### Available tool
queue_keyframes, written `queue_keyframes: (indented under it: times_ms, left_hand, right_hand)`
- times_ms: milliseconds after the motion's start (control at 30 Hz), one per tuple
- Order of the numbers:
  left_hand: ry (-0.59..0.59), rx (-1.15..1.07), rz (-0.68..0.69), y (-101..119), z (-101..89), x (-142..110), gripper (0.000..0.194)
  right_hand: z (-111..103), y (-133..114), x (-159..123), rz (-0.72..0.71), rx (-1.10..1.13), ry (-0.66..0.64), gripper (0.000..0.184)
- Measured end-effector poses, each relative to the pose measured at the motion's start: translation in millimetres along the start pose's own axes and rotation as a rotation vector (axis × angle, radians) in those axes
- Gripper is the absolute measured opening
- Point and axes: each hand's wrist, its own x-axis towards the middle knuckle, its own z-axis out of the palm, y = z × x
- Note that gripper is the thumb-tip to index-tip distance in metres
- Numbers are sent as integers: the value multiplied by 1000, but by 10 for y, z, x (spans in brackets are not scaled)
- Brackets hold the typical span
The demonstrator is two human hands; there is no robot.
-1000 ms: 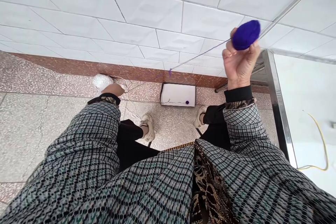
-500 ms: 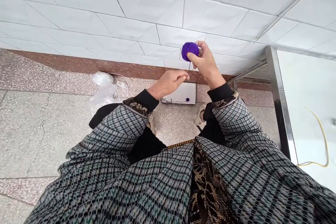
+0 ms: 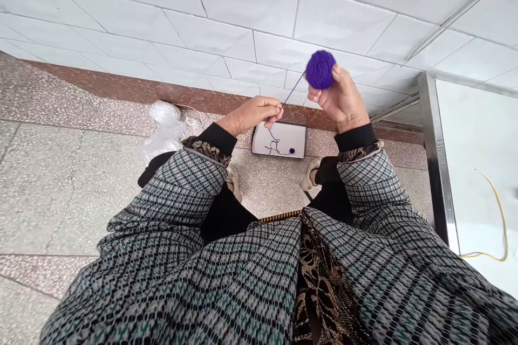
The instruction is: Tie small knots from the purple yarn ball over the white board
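Note:
Between the thumb and fingers of my right hand is a ball of purple yarn, raised in front of the tiled wall. A taut yarn strand slants from the ball down to my left hand, whose fingers are pinched on it. Below that hand, loose dark yarn trails down into a shallow white box with dark edges on the floor. A small purple ball lies inside the box, joined to the trailing yarn.
White yarn balls and a clear plastic bag lie on the floor at the left. A white table with a metal frame stands at the right, a yellow cord on it. The tiled wall rises ahead.
My right hand has moved right with the purple yarn ball and turned it. The hands are farther apart, and the strand between them is now longer and stretched straight.

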Motion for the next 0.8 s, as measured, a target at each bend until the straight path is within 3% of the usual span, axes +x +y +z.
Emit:
queue_keyframes:
  times_ms: [167, 233, 300, 433, 567, 633, 700, 767, 800]
  left_hand:
    - [-56, -58, -75, -7, 174, -17, 19]
    - [13, -136, -93, -51, 223, -3, 14]
    - [121, -245, -108, -127, 234, 18, 11]
    - [229, -342, -125, -346, 108, 31, 14]
    - [285, 7, -117, -483, -46, 9, 22]
    - [277, 207, 3, -476, -40, 28, 44]
    - [249, 224, 158, -436, 31, 83, 61]
    - [284, 108, 255, -381, 134, 148, 58]
    - [317, 62, 259, -352, 181, 173, 51]
  right_hand:
    - [128, -9, 109, -8, -8, 361, 70]
    - [145, -94, 90, -33, -12, 464, 73]
    - [99, -211, 39, -149, 2, 516, 72]
    - [-130, -365, -64, -336, -72, 447, 63]
    - [-139, -224, -60, -356, 2, 416, 55]
    - [23, -78, -29, -167, 54, 391, 62]
    - [224, 55, 1, 72, -9, 205, 71]
    - [380, 139, 28, 172, -114, 55, 67]
    - [424, 162, 43, 188, -147, 44, 65]
